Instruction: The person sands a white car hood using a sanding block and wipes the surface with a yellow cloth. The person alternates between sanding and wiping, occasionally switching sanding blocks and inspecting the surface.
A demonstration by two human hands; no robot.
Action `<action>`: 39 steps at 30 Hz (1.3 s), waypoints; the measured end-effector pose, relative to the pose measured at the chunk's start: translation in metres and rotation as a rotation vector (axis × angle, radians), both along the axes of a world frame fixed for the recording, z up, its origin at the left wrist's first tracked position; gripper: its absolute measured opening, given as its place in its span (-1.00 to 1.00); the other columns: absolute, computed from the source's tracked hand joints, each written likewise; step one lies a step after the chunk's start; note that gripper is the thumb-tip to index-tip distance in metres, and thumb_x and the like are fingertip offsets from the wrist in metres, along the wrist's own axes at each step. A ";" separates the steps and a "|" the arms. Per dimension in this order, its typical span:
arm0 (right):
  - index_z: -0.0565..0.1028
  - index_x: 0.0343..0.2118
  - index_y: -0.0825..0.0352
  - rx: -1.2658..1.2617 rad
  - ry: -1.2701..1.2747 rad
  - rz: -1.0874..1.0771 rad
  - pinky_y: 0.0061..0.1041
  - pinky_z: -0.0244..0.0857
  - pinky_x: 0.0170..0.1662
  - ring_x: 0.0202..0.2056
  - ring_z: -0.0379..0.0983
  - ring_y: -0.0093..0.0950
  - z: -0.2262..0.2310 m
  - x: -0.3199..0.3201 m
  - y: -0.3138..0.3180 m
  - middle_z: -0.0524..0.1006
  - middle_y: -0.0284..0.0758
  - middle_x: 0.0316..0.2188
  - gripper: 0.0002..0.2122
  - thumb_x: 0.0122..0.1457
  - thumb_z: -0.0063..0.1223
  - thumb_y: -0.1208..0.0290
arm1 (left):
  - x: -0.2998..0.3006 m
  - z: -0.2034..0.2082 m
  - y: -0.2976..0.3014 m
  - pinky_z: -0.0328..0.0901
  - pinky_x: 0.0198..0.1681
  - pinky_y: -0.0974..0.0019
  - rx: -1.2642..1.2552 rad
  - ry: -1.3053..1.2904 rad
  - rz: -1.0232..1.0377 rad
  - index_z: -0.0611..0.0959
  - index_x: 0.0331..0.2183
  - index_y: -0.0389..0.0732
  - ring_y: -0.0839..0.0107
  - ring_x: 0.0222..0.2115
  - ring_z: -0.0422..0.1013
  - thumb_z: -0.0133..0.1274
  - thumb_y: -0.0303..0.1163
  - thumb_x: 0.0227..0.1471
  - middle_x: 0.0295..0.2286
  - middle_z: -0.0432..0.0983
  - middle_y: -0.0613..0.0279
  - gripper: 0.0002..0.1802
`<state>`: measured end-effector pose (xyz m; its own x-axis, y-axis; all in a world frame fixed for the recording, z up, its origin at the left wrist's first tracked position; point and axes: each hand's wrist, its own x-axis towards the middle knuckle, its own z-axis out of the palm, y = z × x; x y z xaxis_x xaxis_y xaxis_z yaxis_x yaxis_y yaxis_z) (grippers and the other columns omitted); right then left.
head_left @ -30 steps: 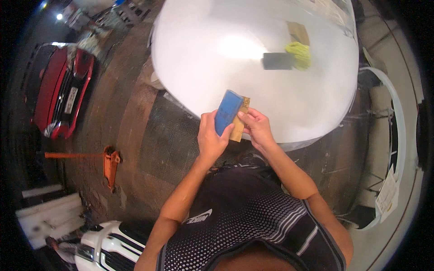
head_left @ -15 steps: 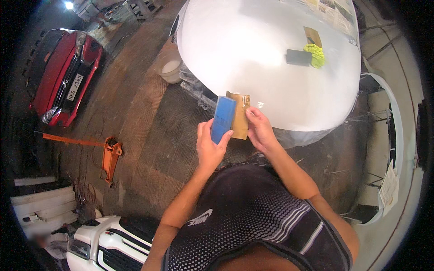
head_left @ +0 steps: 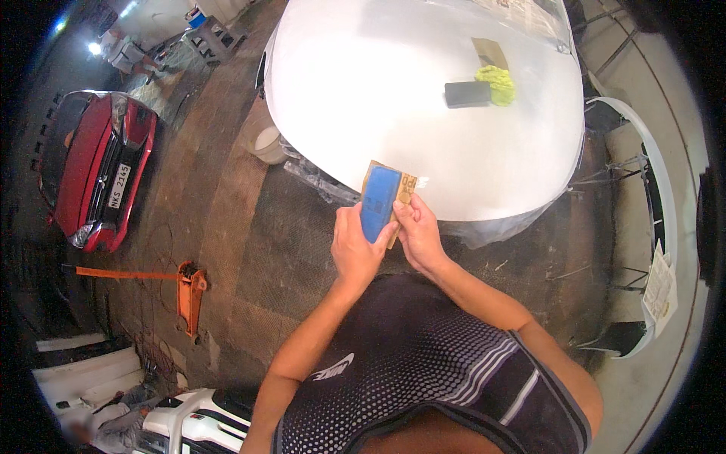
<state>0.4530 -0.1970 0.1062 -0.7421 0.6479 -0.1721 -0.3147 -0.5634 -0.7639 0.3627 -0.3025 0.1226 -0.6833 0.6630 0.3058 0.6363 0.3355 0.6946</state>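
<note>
In my left hand (head_left: 355, 246) is a blue sanding block (head_left: 380, 200), gripped along its sides near the lower end. A brown sheet of sandpaper (head_left: 407, 186) lies behind the block and shows past its right and top edges. My right hand (head_left: 420, 236) pinches the sheet's right edge close against the block. Both hands are in front of the near edge of a white car hood (head_left: 340, 98). On the hood rest a dark grey block (head_left: 467, 94), a yellow-green cloth (head_left: 496, 85) touching it, and another brown sandpaper piece (head_left: 490, 53).
Clear plastic sheeting (head_left: 321, 181) hangs at the hood's near left edge, beside a whitish bucket (head_left: 268, 144). Left on the floor stand an orange floor jack (head_left: 189, 299) and a red car (head_left: 94, 174). A white bumper (head_left: 656, 166) stands at right. Other people are at far left and lower left.
The sandpaper has moved left behind the blue block, so the two now overlap more. My right hand has come closer to my left. The view has shifted somewhat.
</note>
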 end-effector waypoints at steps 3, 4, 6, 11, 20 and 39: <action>0.36 0.13 0.40 -0.012 -0.019 -0.003 -0.46 0.45 0.06 -0.04 0.53 -0.55 -0.001 0.001 0.017 0.57 -0.29 -0.04 -0.70 0.45 -0.06 0.36 | 0.003 -0.005 0.016 0.38 -0.15 -0.03 0.013 0.051 -0.008 0.48 -0.02 -0.41 -0.08 -0.18 0.43 0.41 -0.14 -0.08 -0.21 0.41 -0.06 -0.27; 0.36 0.14 0.40 -0.007 -0.031 -0.007 -0.46 0.45 0.06 -0.04 0.53 -0.54 -0.003 0.001 0.022 0.58 -0.28 -0.05 -0.70 0.45 -0.07 0.36 | 0.005 -0.006 0.022 0.38 -0.15 -0.03 0.016 0.066 -0.011 0.48 -0.01 -0.41 -0.08 -0.18 0.43 0.41 -0.15 -0.09 -0.21 0.41 -0.07 -0.26; 0.36 0.15 0.41 -0.044 0.008 -0.013 -0.45 0.44 0.07 -0.03 0.52 -0.52 -0.006 0.003 0.034 0.56 -0.27 -0.03 -0.69 0.46 -0.09 0.35 | 0.009 -0.006 0.033 0.38 -0.15 -0.03 0.009 0.087 -0.008 0.48 -0.01 -0.42 -0.09 -0.18 0.42 0.41 -0.16 -0.09 -0.21 0.41 -0.07 -0.26; 0.35 0.16 0.43 -0.091 0.015 0.027 -0.41 0.43 0.11 0.01 0.50 -0.48 -0.002 0.005 0.066 0.53 -0.24 0.02 -0.68 0.48 -0.14 0.34 | 0.013 -0.009 0.060 0.38 -0.13 -0.03 0.006 0.137 -0.006 0.48 0.00 -0.41 -0.09 -0.17 0.42 0.40 -0.17 -0.08 -0.20 0.41 -0.07 -0.27; 0.39 0.09 0.43 -0.065 0.012 0.097 -0.41 0.42 0.11 -0.01 0.50 -0.49 -0.003 -0.002 0.086 0.54 -0.23 0.00 -0.72 0.42 -0.02 0.40 | 0.021 -0.006 0.082 0.38 -0.11 0.00 -0.110 0.001 0.125 0.47 0.01 -0.36 -0.05 -0.13 0.40 0.42 -0.18 -0.11 -0.16 0.39 -0.05 -0.26; 0.35 0.10 0.39 0.047 -0.146 0.059 -0.45 0.39 0.06 -0.04 0.50 -0.51 -0.035 -0.043 0.000 0.56 -0.26 -0.06 -0.69 0.34 0.07 0.52 | -0.020 -0.033 -0.005 0.37 0.13 0.07 0.041 -0.010 0.006 0.52 0.15 -0.35 -0.08 0.08 0.46 0.01 -0.55 0.21 0.09 0.47 -0.23 -0.54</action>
<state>0.4097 -0.1974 0.0711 -0.7484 0.6137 -0.2515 -0.1656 -0.5400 -0.8252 0.3428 -0.3075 0.0895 -0.6902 0.6463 0.3254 0.6274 0.3105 0.7141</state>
